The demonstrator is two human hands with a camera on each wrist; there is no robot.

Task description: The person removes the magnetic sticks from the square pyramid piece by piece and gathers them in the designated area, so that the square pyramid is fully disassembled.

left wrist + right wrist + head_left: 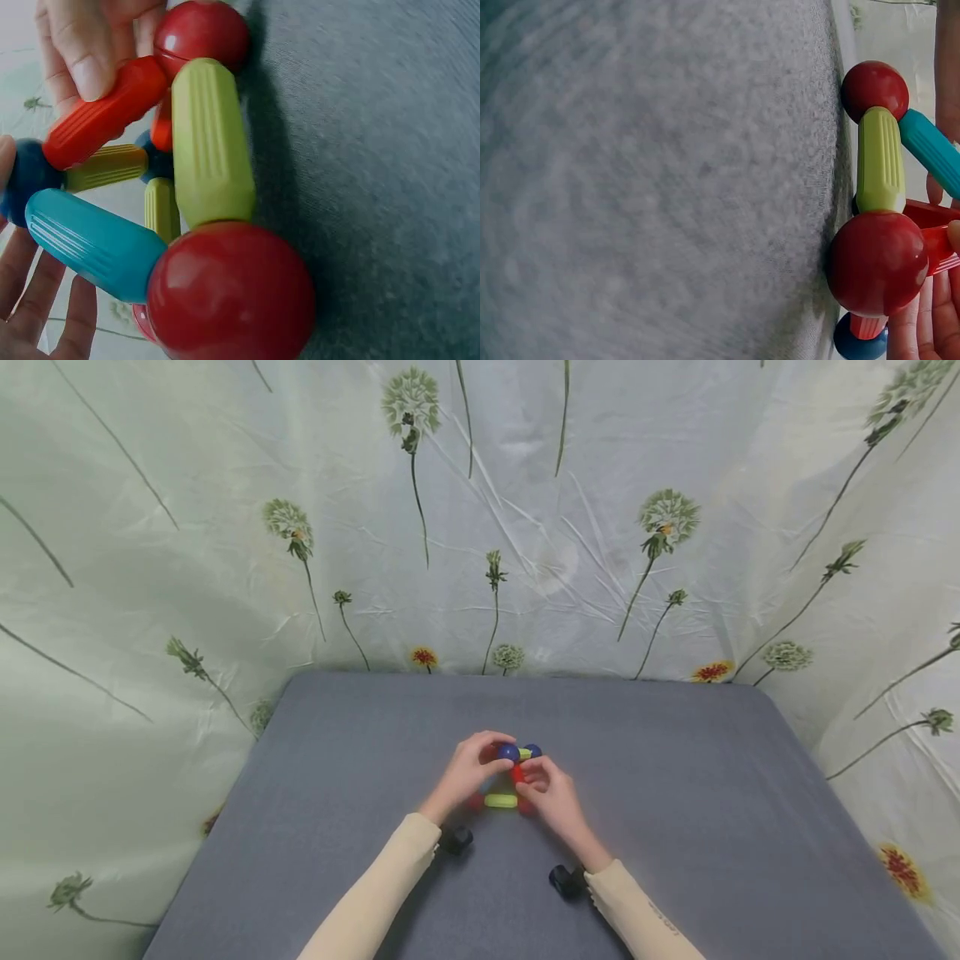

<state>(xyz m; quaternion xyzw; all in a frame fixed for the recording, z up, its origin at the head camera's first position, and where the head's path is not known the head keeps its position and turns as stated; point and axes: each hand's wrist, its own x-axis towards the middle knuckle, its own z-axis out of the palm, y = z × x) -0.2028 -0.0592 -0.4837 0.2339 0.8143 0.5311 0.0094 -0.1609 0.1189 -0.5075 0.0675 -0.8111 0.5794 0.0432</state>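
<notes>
A toy frame of ribbed plastic rods and balls stands on the grey surface. Its near base is a lime rod [501,801] between two red balls [232,292]. From these, a teal rod [97,244] and a red rod [109,112] slope up to a blue ball [508,753]. My left hand [472,768] holds that ball between thumb and fingers. The red rod is pinched by my right hand [553,795], thumb along its side. Behind, a yellow rod [109,166] joins the held ball to another blue ball [532,750]. The frame's far side is partly hidden.
Grey cloth [300,827] covers the tabletop. A white curtain with dandelion prints [525,527] hangs behind and along both sides. Black wrist devices [567,882] sit under both cream sleeves [375,893].
</notes>
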